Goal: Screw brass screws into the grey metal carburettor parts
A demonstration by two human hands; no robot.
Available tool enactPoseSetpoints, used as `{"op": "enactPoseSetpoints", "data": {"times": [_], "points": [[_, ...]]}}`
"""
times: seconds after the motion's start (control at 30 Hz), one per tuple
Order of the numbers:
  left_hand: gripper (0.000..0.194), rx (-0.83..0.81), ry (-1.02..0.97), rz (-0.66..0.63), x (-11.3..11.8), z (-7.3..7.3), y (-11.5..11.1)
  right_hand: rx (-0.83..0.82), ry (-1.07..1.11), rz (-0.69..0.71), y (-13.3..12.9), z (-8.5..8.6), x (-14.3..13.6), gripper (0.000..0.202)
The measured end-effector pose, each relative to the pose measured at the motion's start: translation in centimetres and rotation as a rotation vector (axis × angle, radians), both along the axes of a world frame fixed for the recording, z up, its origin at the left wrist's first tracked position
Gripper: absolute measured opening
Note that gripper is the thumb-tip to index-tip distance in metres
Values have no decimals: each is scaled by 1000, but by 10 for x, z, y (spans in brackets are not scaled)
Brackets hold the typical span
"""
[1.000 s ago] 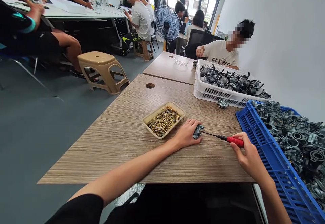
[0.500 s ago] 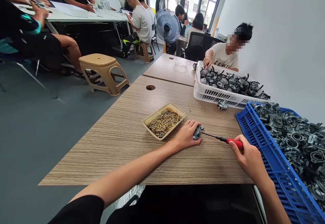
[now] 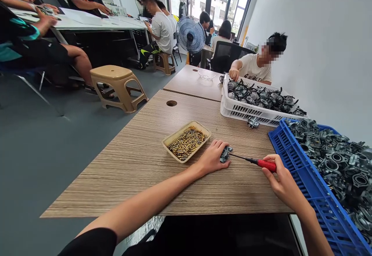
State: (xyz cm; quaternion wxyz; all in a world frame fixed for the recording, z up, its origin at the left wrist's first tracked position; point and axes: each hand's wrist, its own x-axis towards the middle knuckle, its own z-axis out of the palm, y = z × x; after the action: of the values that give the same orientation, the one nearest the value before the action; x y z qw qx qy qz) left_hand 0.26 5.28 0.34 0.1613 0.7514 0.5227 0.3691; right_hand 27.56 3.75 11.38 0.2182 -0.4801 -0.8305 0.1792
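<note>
- Metal part point(image 3: 224, 155): it rests on the desk point(image 3: 122, 174) in front of you, partly hidden by your left hand point(image 3: 213, 157).
- Your left hand's grip is closed around it, fingers on the far side and thumb on the near side.
- Your right hand point(image 3: 280, 178) has its grip around the red-handled screwdriver point(image 3: 254, 160), whose shaft points left to the metal part; the tip's exact seating is too small to tell.
- Just beyond your left wrist stands a tub point(image 3: 170, 141) of brass-coloured pins point(image 3: 187, 143).
- On your right, a blue crate point(image 3: 308, 176) is heaped with metal castings point(image 3: 337, 159).
- Farther off, a co-worker's hand point(image 3: 234, 73) is at a white crate point(image 3: 232, 105).
</note>
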Motion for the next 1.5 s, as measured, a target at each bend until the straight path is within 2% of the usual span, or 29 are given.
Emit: {"op": "enactPoseSetpoints", "data": {"times": [0.13, 0.3, 0.47, 0.63, 0.8, 0.93, 0.97, 1.1, 1.13, 1.23, 1.3, 1.43, 1.5], "points": [[54, 2, -2, 3, 0, 0, 0, 42, -85, -132, -1, -2, 0, 33], [53, 11, 1, 2, 0, 1, -1, -2, 3, 13, -4, 1, -2, 31], [54, 1, -4, 7, 0, 0, -1, 72, -68, -152, -4, -3, -4, 33], [54, 2, -8, -2, 0, -2, 0, 23, 7, 3, -3, -2, -2, 31], [53, 0, -6, -2, 0, -2, 0, 39, -82, -132, -3, -2, -1, 32], [54, 3, -5, -5, 0, -1, -1, 8, -8, 16, -2, -2, 0, 29], [54, 3, -5, -4, 0, 0, -1, 17, -3, 11, -2, -3, -1, 28], [53, -3, -12, 5, 0, -1, -1, 72, -100, -158, -2, -5, -1, 33], [53, -2, -13, 5, 0, -1, -1, 68, -108, -159, -2, -5, -1, 34], [53, 1, -6, -2, 0, -1, -1, 25, -44, -32, -1, -3, 0, 31], [53, -1, -3, -7, 0, -1, -1, 18, -17, -4, -1, -4, 1, 30], [51, -13, -10, 2, 0, 1, -2, 42, -138, -185, -1, -6, 1, 34], [51, -16, -14, 8, 0, 1, -2, 27, -139, -171, 0, -5, 2, 34]]}}
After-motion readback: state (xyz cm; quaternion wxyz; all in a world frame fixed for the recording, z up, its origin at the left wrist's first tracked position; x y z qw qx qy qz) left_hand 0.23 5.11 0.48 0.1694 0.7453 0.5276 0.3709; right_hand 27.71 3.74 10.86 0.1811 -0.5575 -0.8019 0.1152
